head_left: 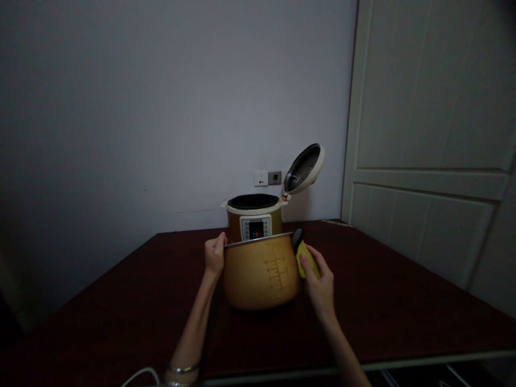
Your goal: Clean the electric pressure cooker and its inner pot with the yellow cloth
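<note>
A gold inner pot [252,277] with scale marks on its side is tilted in front of me, its rim turned away. My left hand [215,255] is closed on the rim at the pot's left. In my right hand [320,282] is a yellow and black sponge [307,260], pressed against the pot's right side near the rim. Behind the pot stands an electric pressure cooker [234,223] with a control panel. Its lid [308,169] is raised on a hinge at the right. The inside of the pot is hidden from view.
The dark red table [382,301] reaches back to a pale wall [161,107] with sockets [261,178]. A white panelled door [427,134] stands at the right. A white cable [141,372] curves near the table's front edge at the left.
</note>
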`<state>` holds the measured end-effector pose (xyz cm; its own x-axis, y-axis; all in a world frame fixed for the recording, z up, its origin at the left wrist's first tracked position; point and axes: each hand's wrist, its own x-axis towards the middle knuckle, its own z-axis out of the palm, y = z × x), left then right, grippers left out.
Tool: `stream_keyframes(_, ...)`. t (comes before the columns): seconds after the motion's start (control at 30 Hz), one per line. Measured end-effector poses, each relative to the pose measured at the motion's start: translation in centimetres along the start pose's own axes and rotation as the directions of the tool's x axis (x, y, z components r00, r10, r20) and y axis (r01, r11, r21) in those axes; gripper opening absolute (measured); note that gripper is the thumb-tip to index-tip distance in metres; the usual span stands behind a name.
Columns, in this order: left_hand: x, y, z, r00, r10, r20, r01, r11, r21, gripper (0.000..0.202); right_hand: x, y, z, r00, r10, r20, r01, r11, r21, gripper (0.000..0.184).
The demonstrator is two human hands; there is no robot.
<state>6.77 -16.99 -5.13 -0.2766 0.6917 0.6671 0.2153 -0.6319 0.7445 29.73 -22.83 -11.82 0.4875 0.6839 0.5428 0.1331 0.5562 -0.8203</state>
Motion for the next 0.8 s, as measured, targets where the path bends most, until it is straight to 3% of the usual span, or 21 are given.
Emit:
stream_keyframes(0.33,0.1,-0.2,0.1,1.0,0.015,0.005,-0.015,1.0,-0.021,0.044,-0.3,0.2,0.5,0.999,0.038,-0.029,-0.038,0.999,0.019,0.046)
stream_keyframes(0.43,0.2,-0.4,0.0,1.0,0.011,0.0,-0.011,1.0,-0.025,0.043,-0.8,0.4,0.6,0.998,-0.02,-0.061,0.02,1.0,-0.012,0.044)
stream_keyframes(0.53,0.3,-0.6,0.0,1.0,0.001,0.007,-0.001,0.999,-0.037,0.044,-1.6,-0.2,0.7,0.979,-0.182,-0.09,0.176,0.982,-0.069,0.037)
stream_keyframes(0.63,0.3,-0.6,0.1,1.0,0.002,0.02,-0.002,0.999,-0.043,0.044,-2.9,-1.7,1.3,0.904,-0.425,-0.042,0.415,0.898,-0.147,0.034)
stream_keyframes(0.8,0.1,-0.3,0.3,0.999,-0.006,0.045,0.009,0.998,-0.056,0.045,-5.8,-4.6,3.4,0.667,-0.71,0.225,0.745,0.634,-0.208,0.049)
